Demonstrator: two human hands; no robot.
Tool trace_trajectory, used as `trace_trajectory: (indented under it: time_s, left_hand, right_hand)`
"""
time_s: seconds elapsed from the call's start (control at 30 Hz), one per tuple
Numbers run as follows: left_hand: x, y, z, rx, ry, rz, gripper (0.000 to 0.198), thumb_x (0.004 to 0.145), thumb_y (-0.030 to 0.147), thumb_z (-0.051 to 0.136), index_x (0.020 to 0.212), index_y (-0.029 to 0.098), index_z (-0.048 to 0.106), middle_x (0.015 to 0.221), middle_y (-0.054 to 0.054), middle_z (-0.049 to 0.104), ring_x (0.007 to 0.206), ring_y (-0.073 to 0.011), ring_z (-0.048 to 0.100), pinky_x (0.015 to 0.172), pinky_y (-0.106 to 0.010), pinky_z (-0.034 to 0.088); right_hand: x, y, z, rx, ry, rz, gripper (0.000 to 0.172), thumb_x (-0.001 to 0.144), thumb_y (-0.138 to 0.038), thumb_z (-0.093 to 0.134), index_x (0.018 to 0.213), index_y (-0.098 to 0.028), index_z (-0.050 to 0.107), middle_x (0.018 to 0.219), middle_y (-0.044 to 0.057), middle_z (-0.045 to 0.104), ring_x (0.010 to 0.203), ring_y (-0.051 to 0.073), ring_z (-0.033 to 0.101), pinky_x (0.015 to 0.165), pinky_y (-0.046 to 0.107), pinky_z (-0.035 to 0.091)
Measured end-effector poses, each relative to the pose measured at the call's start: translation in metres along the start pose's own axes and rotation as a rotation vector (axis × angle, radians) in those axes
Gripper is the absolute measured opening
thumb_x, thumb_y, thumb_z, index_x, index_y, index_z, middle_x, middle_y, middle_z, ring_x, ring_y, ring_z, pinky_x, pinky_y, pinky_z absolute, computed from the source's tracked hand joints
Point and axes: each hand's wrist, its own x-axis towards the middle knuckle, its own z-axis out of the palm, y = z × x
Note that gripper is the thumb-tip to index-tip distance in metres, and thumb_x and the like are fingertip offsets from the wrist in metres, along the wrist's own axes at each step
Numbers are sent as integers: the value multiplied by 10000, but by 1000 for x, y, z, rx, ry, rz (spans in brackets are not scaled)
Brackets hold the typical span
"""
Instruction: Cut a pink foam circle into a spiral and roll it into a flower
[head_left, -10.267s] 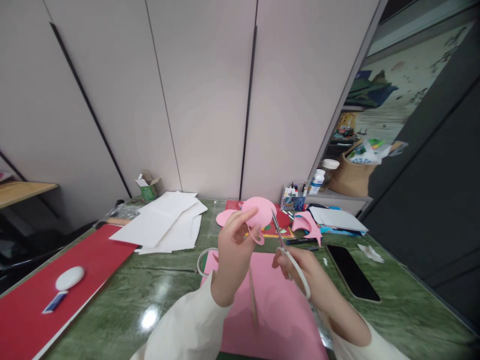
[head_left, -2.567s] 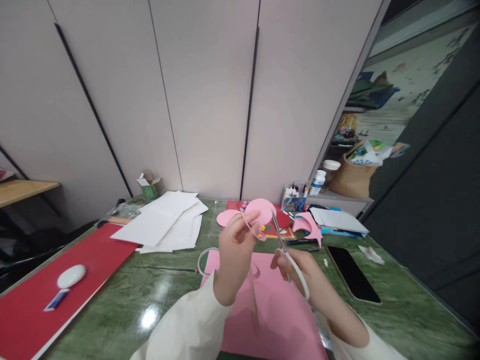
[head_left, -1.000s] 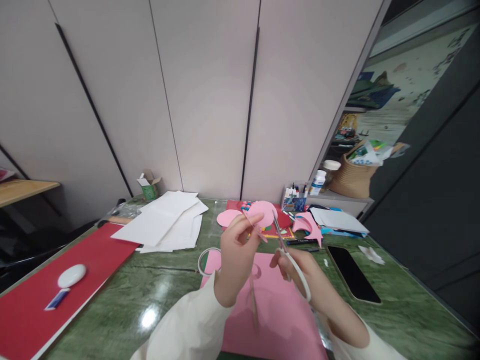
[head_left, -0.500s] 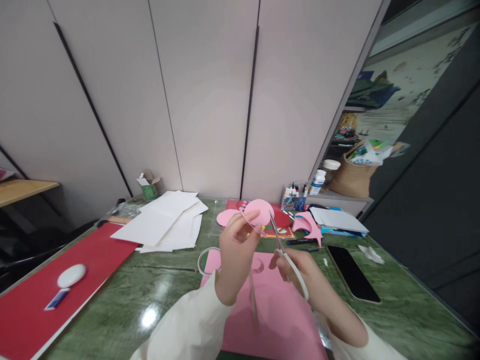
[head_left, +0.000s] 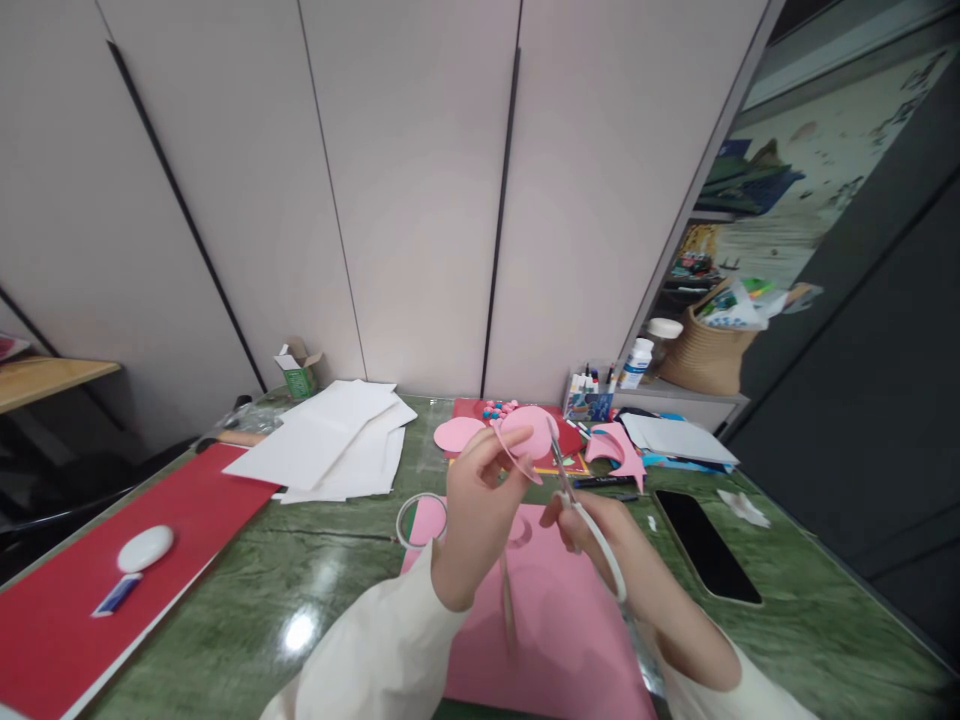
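Observation:
My left hand pinches a round piece of pink paper above the table, with a thin curled pink strip hanging along its lower left edge. My right hand grips a pair of scissors with white handles. Their blades meet the right edge of the pink circle. Below both hands lies a large pink sheet, with a pencil-like stick on it. Left of my hands, a roll of tape rests partly over the sheet's corner. Behind my left hand is a pink oval.
White papers and a red sheet bearing a white oval object lie at left. A phone and pink scraps are at right. A pen box stands at the back against the cabinet.
The pink circle, my left hand and the scissors have shifted slightly right and down. Small pink and blue pieces behind the circle now show more. The circle stays between my fingers.

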Motion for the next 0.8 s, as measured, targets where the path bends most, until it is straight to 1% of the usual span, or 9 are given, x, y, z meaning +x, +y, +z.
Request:
trace_trajectory:
  time_s: [0.1,0.17,0.27,0.43,0.6,0.8]
  left_hand:
    - [0,0,0,-2,11,7,165,729,205,566,885,201,620,779,-23,565,696,-107,508,589,-204,431]
    - [0,0,0,13,17,9,134,726,212,571,843,190,632,771,-25,568,697,-111,518,590,-205,429]
    - [0,0,0,28,28,-3,129,729,225,565,824,184,643,764,-28,577,692,-116,537,586,-209,430]
    - [1,2,-1,31,41,32,124,732,193,554,806,183,653,804,-34,613,707,-114,550,634,-215,439]
    - [2,2,-1,19,35,54,130,740,187,548,819,187,651,797,-28,596,714,-106,533,636,-205,434]
    - [1,0,-1,10,70,50,154,746,217,550,861,192,649,796,-26,570,772,-120,527,654,-207,423]
  right_hand:
    - [0,-2,0,13,-9,-5,463,839,-520,323,729,-140,562,576,-14,451,544,118,423,507,224,308]
    - [0,-2,0,14,-11,-2,463,842,-516,321,693,-143,550,574,-13,451,546,117,423,511,223,306]
    - [0,-1,0,12,-6,12,470,836,-527,323,661,-143,530,565,-11,452,538,118,417,502,222,298]
    - [-1,0,0,16,-12,27,499,820,-563,319,696,-138,550,561,-12,455,531,119,419,491,220,293]
    - [-1,0,0,6,-16,18,507,823,-560,315,701,-135,561,550,-19,446,517,113,419,486,219,296]
    - [-1,0,0,17,-21,49,491,824,-548,323,709,-135,565,556,-19,442,517,115,424,481,220,298]
